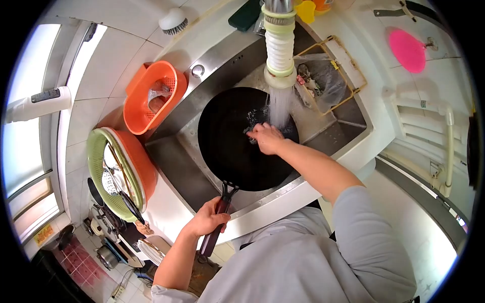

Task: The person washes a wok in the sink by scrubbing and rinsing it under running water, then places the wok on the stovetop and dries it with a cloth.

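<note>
A large black frying pan (pixel 232 136) lies in the steel sink (pixel 174 174), its dark reddish handle (pixel 222 207) reaching over the front rim. My left hand (pixel 209 218) is wrapped round that handle. Inside the pan, my right hand (pixel 267 138) has its fingers bent together close to the inner surface. Pale, glinting specks surround its fingertips; whether they are splashes or a scrubber in the hand cannot be made out. Water pours from the white flexible tap hose (pixel 279 48) into the pan, just beyond my right hand.
At the sink's right back corner, a yellow-framed rack (pixel 343 96) holds a plastic bag with scraps. An orange basket (pixel 160 96) sits on the left rim. Below it, a green colander (pixel 96 151) holds utensils. A white brush (pixel 173 21) lies behind the sink.
</note>
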A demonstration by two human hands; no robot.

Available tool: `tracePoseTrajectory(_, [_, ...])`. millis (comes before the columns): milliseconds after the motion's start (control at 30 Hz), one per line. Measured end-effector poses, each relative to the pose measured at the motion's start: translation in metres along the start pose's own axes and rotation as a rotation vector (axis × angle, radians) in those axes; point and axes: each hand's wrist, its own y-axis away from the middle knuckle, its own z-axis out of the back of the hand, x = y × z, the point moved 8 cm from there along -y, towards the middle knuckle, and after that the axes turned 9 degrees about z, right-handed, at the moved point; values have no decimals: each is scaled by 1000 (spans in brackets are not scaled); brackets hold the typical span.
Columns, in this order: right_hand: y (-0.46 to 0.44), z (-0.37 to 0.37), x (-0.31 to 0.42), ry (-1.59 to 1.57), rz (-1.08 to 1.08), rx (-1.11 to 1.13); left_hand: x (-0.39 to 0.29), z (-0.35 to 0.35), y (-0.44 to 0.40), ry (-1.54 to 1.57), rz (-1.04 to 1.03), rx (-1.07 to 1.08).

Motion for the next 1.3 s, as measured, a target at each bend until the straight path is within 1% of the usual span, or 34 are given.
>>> tracePoseTrajectory(67, [-9,1,-21,7,-158,29,0,4,-7,-7,8,7])
tracePoseTrajectory(200, [-9,-2,-18,-61,-139,75,-2,13,-11,-26,27,31])
tracePoseTrajectory(300, [-10,-6,-33,-139,-111,28,-7,18,-10,-39,37,46])
tracePoseTrajectory(333, [-19,-7,-44,-213,-122,-75,-7,18,-10,-40,43,50])
tracePoseTrajectory(400, [-31,-19,-47,-265,-110,-99,-10,20,-12,-79,55,46])
tracePoseTrajectory(467, [-20,-8,-12,-166,28,-84,-9,22,-14,-88,59,50])
tracePoseTrajectory(500, [-17,-14,-15,-233,7,-90,-8,22,-14,-79,56,53])
tracePoseTrajectory(600, [-32,-17,-55,-359,-146,-145,-5,21,-13,-39,74,64])
tracePoseTrajectory(633, [-32,-16,-50,-394,-106,-260,-4,20,-13,-23,85,69])
tracePoseTrajectory(667, [-30,-27,-43,-383,-70,-232,-4,20,-13,-39,84,68])
tracePoseTrajectory(733, [-23,-18,-9,-355,0,-176,-4,20,-15,-69,75,69])
tracePoseTrajectory(767, [-27,-20,-18,-296,-29,-140,-3,19,-15,-62,71,75])
tracePoseTrajectory(800, [-28,-10,-29,-261,-124,-117,-2,19,-16,-59,66,80])
tracePoseTrajectory(867, [-35,-32,-72,-498,-201,-298,-4,22,-15,-58,63,77])
tracePoseTrajectory(900, [-33,-18,-49,-314,-120,-161,-5,21,-14,-57,67,77])
tracePoseTrajectory(933, [-26,-20,-34,-318,-45,-233,-6,20,-15,-54,68,80])
tracePoseTrajectory(1000, [-21,-18,-26,-327,-20,-162,-4,20,-17,-45,67,85])
tracePoseTrajectory(1067, [-33,-34,-72,-474,-253,-70,-3,23,-15,-61,77,69])
tracePoseTrajectory(1100, [-35,-31,-71,-550,-223,-130,-3,23,-15,-78,79,58])
tracePoseTrajectory(1200, [-29,-27,-31,-331,53,-228,-2,22,-19,-100,79,51])
tracePoseTrajectory(1233, [-28,-20,-33,-419,-84,-82,-1,22,-18,-103,85,46])
tracePoseTrajectory(1267, [-39,-28,-49,-413,-67,-102,-1,22,-18,-99,83,49])
tracePoseTrajectory(1300, [-41,-23,-59,-436,-125,-117,-1,22,-17,-94,80,50])
